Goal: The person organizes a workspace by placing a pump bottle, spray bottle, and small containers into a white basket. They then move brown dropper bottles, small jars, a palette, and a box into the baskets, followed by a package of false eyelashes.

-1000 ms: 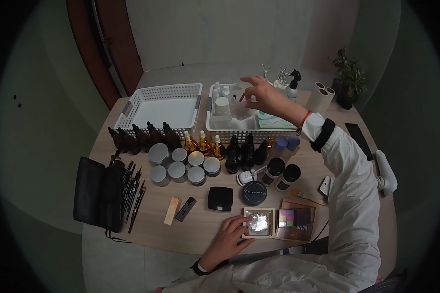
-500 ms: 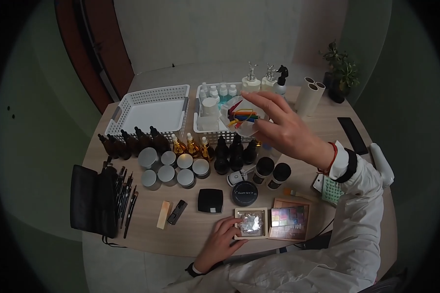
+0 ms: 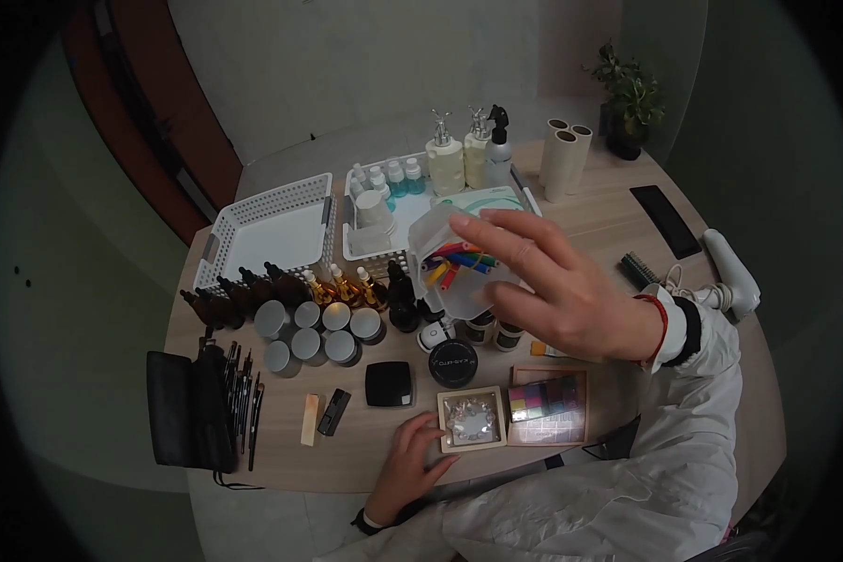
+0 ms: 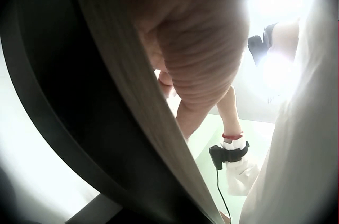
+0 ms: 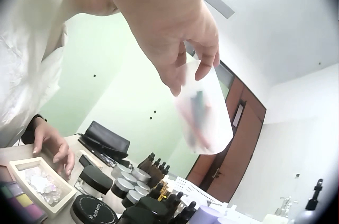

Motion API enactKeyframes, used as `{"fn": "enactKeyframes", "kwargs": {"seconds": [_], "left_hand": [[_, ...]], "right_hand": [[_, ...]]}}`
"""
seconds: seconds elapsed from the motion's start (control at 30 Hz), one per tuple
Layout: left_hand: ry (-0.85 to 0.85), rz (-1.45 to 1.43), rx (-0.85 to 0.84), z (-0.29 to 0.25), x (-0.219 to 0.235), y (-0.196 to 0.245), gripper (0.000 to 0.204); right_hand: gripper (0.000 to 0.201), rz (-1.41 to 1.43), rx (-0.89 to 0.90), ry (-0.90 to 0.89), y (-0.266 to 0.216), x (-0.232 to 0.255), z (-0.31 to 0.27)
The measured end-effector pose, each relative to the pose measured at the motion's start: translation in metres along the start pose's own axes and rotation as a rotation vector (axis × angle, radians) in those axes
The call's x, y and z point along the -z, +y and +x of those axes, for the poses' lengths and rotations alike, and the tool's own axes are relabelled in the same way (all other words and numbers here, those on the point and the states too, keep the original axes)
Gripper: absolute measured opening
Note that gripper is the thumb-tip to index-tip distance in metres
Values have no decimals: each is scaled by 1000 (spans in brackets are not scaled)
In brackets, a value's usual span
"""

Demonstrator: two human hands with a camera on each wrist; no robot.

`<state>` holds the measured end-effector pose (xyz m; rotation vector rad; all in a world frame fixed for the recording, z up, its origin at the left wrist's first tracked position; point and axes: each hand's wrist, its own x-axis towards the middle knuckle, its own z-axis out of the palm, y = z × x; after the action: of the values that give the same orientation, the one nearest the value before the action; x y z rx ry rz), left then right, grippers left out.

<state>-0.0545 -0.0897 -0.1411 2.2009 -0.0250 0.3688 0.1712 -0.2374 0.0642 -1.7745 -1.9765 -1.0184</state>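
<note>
My right hand [image 3: 571,290] holds a frosted, see-through plastic cup [image 5: 212,123] by its rim, between thumb and fingers, raised above the table. Tilted toward the head camera, the cup shows several small coloured sticks [image 3: 454,262] inside, in red, blue, green and yellow. On the table near the front edge rests my left hand [image 3: 407,473], its fingers extended at the left side of a cream square tray [image 3: 501,417]. Shiny clear beads [image 3: 470,421] lie in that tray. The left wrist view mostly shows the hand's heel [image 4: 196,49] beside the table edge [image 4: 137,92].
Right of the tray lies an eyeshadow palette [image 3: 543,401]; behind it are a round black compact [image 3: 452,363] and a square one [image 3: 389,385]. Silver-lidded jars [image 3: 307,345] and dropper bottles stand left, before two white baskets [image 3: 290,201]. Brushes [image 3: 244,403] lie far left.
My right hand has lifted the cup out of the right basket and brought it nearer over the table. The left hand stays beside the tray, and the head view has shifted.
</note>
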Motion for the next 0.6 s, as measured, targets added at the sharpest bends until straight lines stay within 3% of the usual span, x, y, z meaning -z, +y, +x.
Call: {"fn": "enactKeyframes", "kwargs": {"seconds": [0.2, 0.3, 0.4, 0.6], "left_hand": [[35, 94, 36, -13, 20, 4, 39], [57, 75, 30, -18, 19, 5, 34], [51, 31, 24, -21, 9, 0, 33], [38, 27, 16, -17, -2, -2, 30]], "right_hand": [[28, -97, -358, 22, 6, 33, -30], [28, -184, -445, 14, 15, 36, -54], [26, -132, -630, -121, 22, 27, -85], [23, 65, -672, -310, 31, 2, -134]]}}
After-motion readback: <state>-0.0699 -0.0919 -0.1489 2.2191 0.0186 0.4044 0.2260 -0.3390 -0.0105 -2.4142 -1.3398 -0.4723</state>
